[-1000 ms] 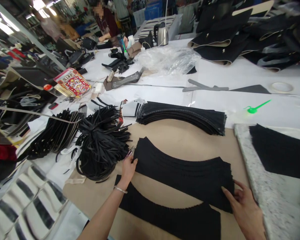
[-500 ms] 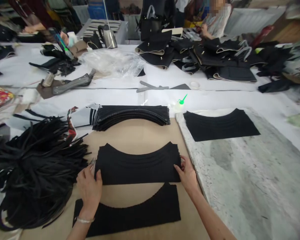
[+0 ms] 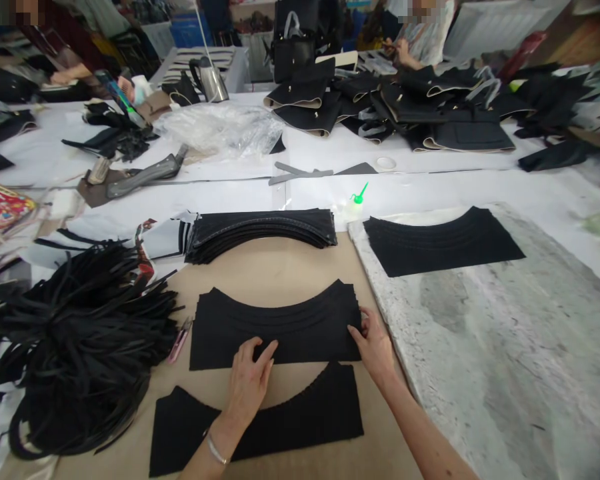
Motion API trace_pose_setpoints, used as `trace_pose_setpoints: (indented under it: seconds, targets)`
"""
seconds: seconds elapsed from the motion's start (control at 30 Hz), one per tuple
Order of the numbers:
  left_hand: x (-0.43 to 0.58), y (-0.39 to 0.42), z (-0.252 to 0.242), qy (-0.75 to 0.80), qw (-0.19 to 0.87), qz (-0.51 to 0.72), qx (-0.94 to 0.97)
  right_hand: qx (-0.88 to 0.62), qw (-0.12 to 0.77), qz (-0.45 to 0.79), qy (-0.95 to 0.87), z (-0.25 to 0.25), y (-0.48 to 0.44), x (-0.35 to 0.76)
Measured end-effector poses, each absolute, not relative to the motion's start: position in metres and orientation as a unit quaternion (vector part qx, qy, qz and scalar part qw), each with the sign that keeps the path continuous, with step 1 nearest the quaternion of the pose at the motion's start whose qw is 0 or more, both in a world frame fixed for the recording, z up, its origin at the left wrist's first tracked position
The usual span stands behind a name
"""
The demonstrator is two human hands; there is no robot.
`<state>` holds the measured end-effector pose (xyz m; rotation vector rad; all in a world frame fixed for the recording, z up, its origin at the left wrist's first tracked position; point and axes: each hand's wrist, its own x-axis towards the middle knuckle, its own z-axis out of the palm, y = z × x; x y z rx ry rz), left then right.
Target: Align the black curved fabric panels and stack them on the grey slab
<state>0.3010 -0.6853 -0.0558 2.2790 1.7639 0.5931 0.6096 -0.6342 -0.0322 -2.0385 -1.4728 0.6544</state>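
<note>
A stack of black curved panels [image 3: 280, 327] lies in front of me on a tan board, its concave edge facing away. My right hand [image 3: 375, 340] pinches the stack's right edge, thumb on top and fingers at the side. With its thumb and fingers apart, my left hand [image 3: 253, 373] rests its fingertips on the stack's lower edge, near the middle. Beneath my left wrist lies another black curved panel [image 3: 305, 413], partly covered by that arm. Pink-handled thread snips [image 3: 180, 341] lie on the board left of the stack.
At left is a big bundle of black strips [image 3: 80, 340]. Behind the stack sits a pile of black arched pieces [image 3: 265, 230]. On the right, a marble-patterned slab [image 3: 480, 333] carries more black panels [image 3: 445, 241]. A small green-nozzled bottle [image 3: 359, 197] stands beyond. People work across the table.
My left hand has moved right, from the stack's left edge to its lower middle, uncovering the pink-handled snips. My right hand keeps its place at the right edge.
</note>
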Motion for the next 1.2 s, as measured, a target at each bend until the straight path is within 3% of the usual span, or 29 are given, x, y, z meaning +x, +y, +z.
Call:
trace_pose_setpoints:
  seconds: [0.3,0.5,0.73,0.87,1.03,1.2]
  targets:
    - [0.328,-0.687,-0.050,0.571,0.066,0.132,0.808,-0.741,0.293,0.205,-0.568,-0.042,-0.633,0.613]
    - [0.334,-0.688,-0.044,0.585,0.054,0.115,0.801,-0.717,0.298,0.172,-0.606,-0.020,-0.653,0.609]
    - [0.341,-0.692,-0.044,0.595,0.078,0.125,0.790,-0.575,0.108,0.130,-0.800,-0.020,-0.753,0.583]
    - [0.341,-0.690,-0.044,0.601,0.086,0.131,0.784,-0.576,0.073,0.089,-0.809,-0.036,-0.793,0.580]
    - [0.352,-0.706,-0.027,0.618,0.115,0.176,0.758,-0.609,0.122,0.146,-0.770,-0.033,-0.801,0.588]
    - [0.415,-0.760,-0.011,0.560,0.252,0.142,0.777,-0.698,0.251,0.240,-0.627,-0.027,-0.797,0.606]
